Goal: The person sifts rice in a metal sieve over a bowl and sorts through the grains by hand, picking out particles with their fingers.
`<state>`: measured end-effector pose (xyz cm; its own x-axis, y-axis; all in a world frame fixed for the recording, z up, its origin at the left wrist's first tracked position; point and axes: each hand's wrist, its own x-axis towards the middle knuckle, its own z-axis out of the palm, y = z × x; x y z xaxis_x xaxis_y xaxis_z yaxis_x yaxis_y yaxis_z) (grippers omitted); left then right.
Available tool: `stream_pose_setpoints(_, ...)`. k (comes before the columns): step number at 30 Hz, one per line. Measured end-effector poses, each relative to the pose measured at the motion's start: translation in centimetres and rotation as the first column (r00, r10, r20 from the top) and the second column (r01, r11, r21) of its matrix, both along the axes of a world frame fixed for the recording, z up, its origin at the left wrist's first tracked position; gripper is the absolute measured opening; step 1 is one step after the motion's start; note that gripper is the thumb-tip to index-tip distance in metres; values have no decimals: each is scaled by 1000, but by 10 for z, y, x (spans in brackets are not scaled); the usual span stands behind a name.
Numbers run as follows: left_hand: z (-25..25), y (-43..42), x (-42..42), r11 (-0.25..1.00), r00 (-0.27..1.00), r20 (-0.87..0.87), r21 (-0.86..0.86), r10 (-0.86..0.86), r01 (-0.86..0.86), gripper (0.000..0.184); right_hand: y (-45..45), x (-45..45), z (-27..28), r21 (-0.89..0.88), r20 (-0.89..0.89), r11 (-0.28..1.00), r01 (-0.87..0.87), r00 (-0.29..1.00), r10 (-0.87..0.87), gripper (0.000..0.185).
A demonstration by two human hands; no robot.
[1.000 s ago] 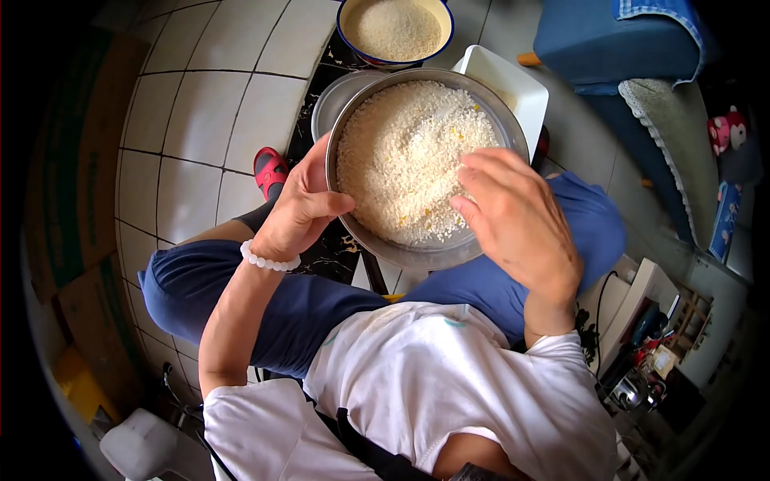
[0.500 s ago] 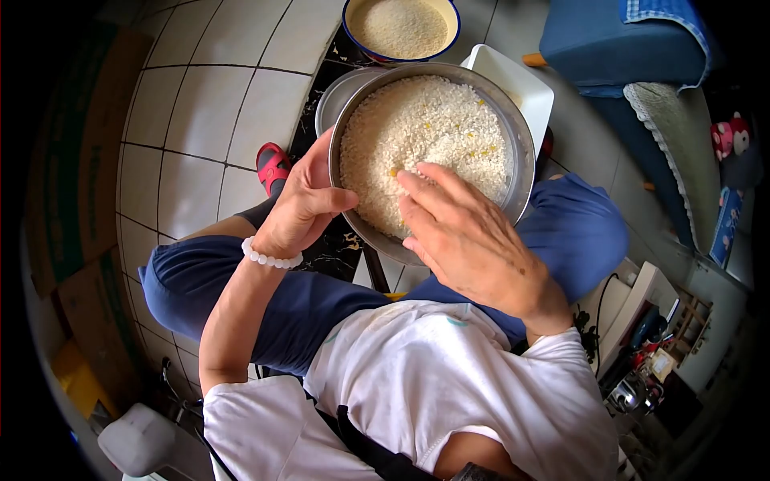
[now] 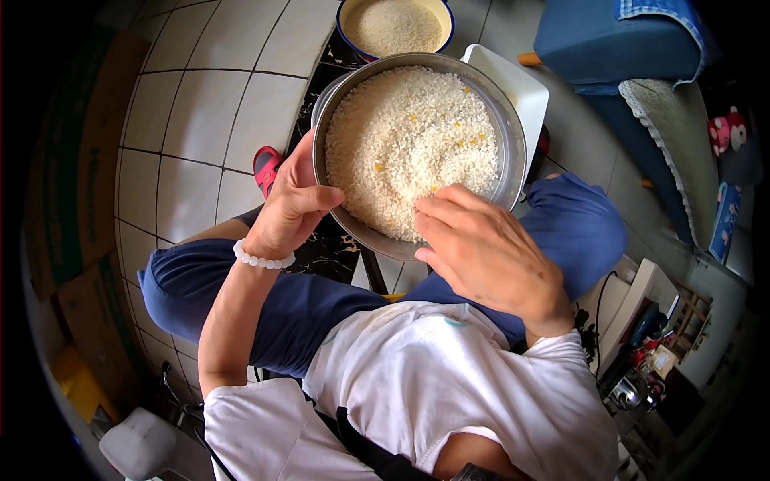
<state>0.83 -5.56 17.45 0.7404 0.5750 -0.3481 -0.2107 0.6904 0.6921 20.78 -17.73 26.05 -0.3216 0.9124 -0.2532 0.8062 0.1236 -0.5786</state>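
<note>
Metal bowl (image 3: 510, 152) of loose rice (image 3: 401, 128), held at the left rim

From my far seat I look down through the head camera. The metal bowl is in front of the person's body, over the dark surface (image 3: 324, 240), and partly covers a white tray (image 3: 532, 100). I cannot tell if it rests on something or is carried in the air. Just beyond it stands a blue-rimmed bowl (image 3: 449, 34), which also holds grain.

The left hand (image 3: 293, 204) is clamped on the bowl's left rim: the thumb lies on the edge, and the other fingers go behind the wall, where I cannot see them well. The right hand (image 3: 489, 252) has its fingers near together, with the tips at the rice by the near side; whether they pinch something, I cannot tell.

I judge the bowl to be stiff, and with so much rice probably rather heavy. The smooth metal may slip, so I would hold rim and wall together, and give a second support opposite or below if it must be lifted. A tilt could pour the grains over the edge. The rice should yield easily and roll under a light touch. For the small yellow bits (image 3: 378, 168), I would use only fingertips, gently.
</note>
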Motion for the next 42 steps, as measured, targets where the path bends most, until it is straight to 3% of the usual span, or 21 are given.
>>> stream_pose_setpoints(5, 0, 0, 1, 1000, 1000, 9, 0, -6, 6, 86, 11, 8, -12, 115, 66, 988, 105, 991, -113, 32)
stream_pose_setpoints(7, -1, 0, 0, 1000, 1000, 9, 5, 11, -11, 86, 10, 14, -15, 332, 179, 927, 178, 952, -247, 32)
stream_pose_setpoints(12, -1, 0, 0, 1000, 1000, 11, -7, 3, -3, 85, 6, 12, 0, 266, 247, 937, 228, 923, -295, 29)
stream_pose_setpoints(15, 0, 2, 0, 1000, 1000, 13, -10, 0, 1, 84, 1, 5, 8, 133, 243, 972, 193, 944, -221, 27)
stream_pose_setpoints(17, 1, 2, 0, 1000, 1000, 9, -9, -2, 2, 83, -2, 1, 5, 174, 126, 982, 70, 988, -93, 9)
stream_pose_setpoints(25, -5, 0, -1, 1000, 1000, 29, -15, 6, -6, 80, -3, -26, -28, 227, -45, 971, -78, 995, 90, 13)
stream_pose_setpoints(29, -6, 0, -2, 1000, 1000, 2, -3, -4, 4, 79, 7, -21, -34, 210, -101, 975, -78, 990, 101, 18)
stream_pose_setpoints(31, -4, 0, -1, 998, 999, 33, -61, -6, 7, 80, 11, -17, -33, 371, 22, 928, 20, 999, -31, 23)
stream_pose_setpoints(35, -6, 1, -1, 1000, 999, 33, -17, 7, -7, 80, 1, -16, -13, 384, 231, 923, 1, 968, -98, 27)
stream_pose_setpoints(37, -5, 0, -1, 1000, 999, 33, -25, 20, -19, 80, -4, -22, -14, 351, 172, 936, -4, 983, -60, 25)
stream_pose_setpoints(39, -6, 0, -1, 999, 1000, 25, -33, 14, -13, 79, -8, -28, -19, 285, -2, 956, -70, 997, 73, 24)
stream_pose_setpoints(42, -9, -1, -2, 999, 1000, 20, -45, 1, 0, 79, -7, -33, -25, 297, -11, 953, -68, 997, 75, 23)
